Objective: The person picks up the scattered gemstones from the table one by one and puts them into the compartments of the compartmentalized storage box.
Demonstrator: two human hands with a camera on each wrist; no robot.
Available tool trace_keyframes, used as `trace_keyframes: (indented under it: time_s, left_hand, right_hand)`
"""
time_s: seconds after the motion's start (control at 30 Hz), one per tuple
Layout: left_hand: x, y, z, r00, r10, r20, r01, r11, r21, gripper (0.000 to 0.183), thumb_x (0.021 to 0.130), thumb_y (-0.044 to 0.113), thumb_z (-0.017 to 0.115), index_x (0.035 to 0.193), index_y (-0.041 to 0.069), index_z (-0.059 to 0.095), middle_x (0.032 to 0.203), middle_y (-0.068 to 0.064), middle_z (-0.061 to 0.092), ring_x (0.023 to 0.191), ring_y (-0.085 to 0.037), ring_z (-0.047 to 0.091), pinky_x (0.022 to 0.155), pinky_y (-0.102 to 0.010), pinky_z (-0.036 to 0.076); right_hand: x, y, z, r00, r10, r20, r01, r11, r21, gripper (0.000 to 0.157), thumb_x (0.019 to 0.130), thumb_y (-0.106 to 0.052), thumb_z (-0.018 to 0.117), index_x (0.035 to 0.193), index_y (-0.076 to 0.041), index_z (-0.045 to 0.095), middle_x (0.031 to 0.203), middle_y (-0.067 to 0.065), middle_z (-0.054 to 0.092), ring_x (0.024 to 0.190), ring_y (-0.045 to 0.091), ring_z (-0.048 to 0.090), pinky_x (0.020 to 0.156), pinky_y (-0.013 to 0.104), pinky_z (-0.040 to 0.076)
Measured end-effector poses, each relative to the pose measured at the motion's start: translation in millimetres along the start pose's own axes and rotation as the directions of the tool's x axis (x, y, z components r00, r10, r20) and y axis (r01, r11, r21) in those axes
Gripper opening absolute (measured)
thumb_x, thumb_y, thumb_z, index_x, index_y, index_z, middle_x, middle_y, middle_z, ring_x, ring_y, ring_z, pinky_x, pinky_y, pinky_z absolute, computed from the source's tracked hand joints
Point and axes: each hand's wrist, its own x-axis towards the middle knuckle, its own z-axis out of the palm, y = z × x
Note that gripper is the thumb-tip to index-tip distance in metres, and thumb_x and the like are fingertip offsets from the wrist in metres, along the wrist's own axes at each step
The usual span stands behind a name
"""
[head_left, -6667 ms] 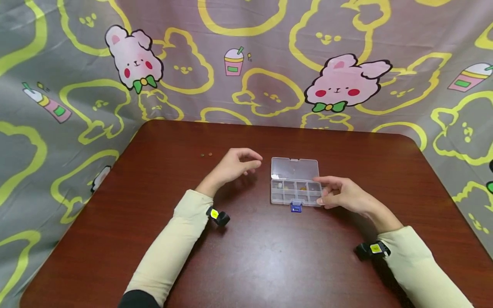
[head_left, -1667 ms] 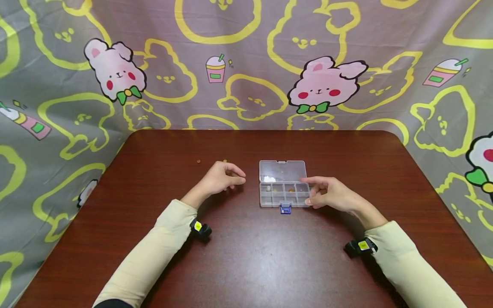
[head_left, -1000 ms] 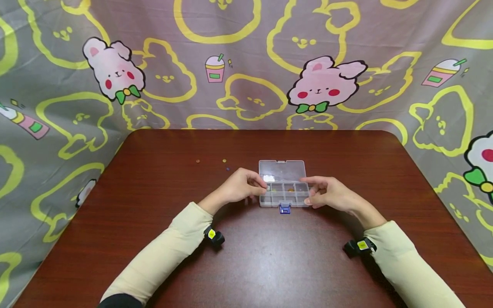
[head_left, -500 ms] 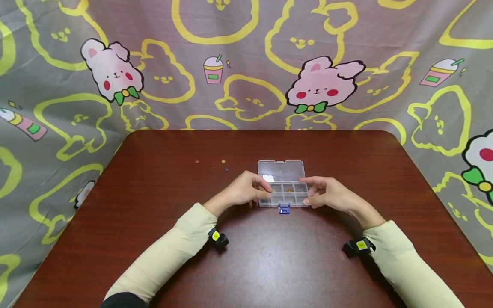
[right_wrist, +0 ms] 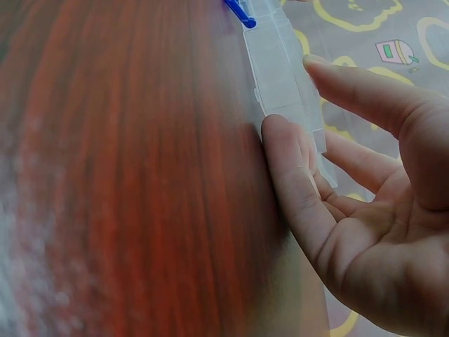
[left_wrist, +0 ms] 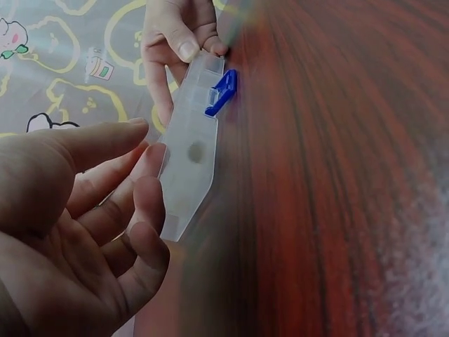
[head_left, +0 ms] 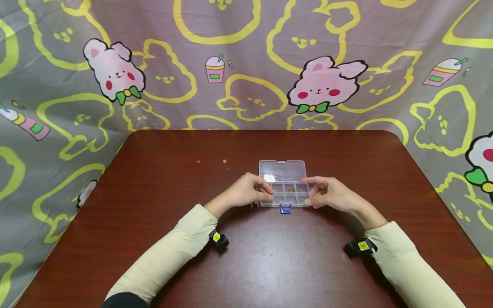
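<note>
A clear plastic compartment box (head_left: 283, 200) lies on the table, its lid (head_left: 283, 169) folded back and its blue latch (head_left: 285, 209) hanging in front. Over the left compartments is my left hand (head_left: 246, 189), fingers bent loosely and the thumb slightly apart from them, nothing showing between the tips. In the left wrist view a small dark round piece (left_wrist: 196, 153) shows through the box wall just past those fingertips. My right hand (head_left: 334, 193) grips the right end of the box, thumb at the front corner. An orange-yellow bead (head_left: 291, 191) sits in a back-row compartment.
Three small bead-like pieces lie behind and left of my left hand: a reddish one (head_left: 198, 161), a yellow one (head_left: 225, 161) and a blue one (head_left: 228, 170). The brown table (head_left: 254, 265) meets a patterned curtain (head_left: 246, 98) at the back and sides.
My left hand has moved right from the table onto the box's left compartments, lately settling a little lower, uncovering the blue piece and hiding the white one in the box. My right hand stays put.
</note>
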Motion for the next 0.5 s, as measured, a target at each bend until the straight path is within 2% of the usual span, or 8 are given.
trace_keyframes:
  time_s: [0.1, 0.27, 0.5]
  left_hand:
    - [-1.2, -1.5, -1.0, 1.000, 0.007, 0.000, -0.007, 1.000, -0.008, 0.012, 0.087, 0.005, 0.077, 0.097, -0.002, 0.075, 0.076, -0.003, 0.072, 0.056, -0.023, 0.060, 0.049, -0.033, 0.051]
    - [-3.8, -5.0, -4.4, 1.000, 0.004, -0.001, -0.004, 0.999, -0.038, 0.012, 0.088, 0.005, 0.077, 0.098, 0.000, 0.075, 0.077, -0.008, 0.071, 0.057, -0.025, 0.061, 0.048, -0.036, 0.053]
    - [-7.8, -12.0, -14.0, 0.999, -0.043, -0.030, 0.039, 0.994, -0.101, 0.017, 0.089, 0.009, 0.077, 0.103, 0.000, 0.075, 0.077, -0.017, 0.069, 0.058, -0.023, 0.061, 0.046, -0.030, 0.048]
  right_hand:
    - [0.9, 1.2, 0.3, 1.000, -0.008, 0.000, 0.008, 1.000, 0.010, 0.070, 0.078, 0.001, 0.083, 0.141, 0.004, 0.052, 0.085, 0.015, 0.060, 0.069, 0.018, 0.063, 0.067, 0.030, 0.056]
    - [0.5, 0.4, 0.0, 1.000, -0.008, 0.004, 0.008, 1.000, -0.001, 0.070, 0.078, 0.000, 0.083, 0.141, 0.004, 0.052, 0.085, 0.015, 0.060, 0.069, 0.018, 0.063, 0.067, 0.031, 0.057]
    - [-0.6, -2.0, 0.2, 1.000, -0.002, 0.010, 0.002, 1.000, -0.008, 0.070, 0.079, -0.001, 0.083, 0.142, 0.003, 0.051, 0.085, 0.015, 0.060, 0.069, 0.019, 0.063, 0.068, 0.032, 0.057]
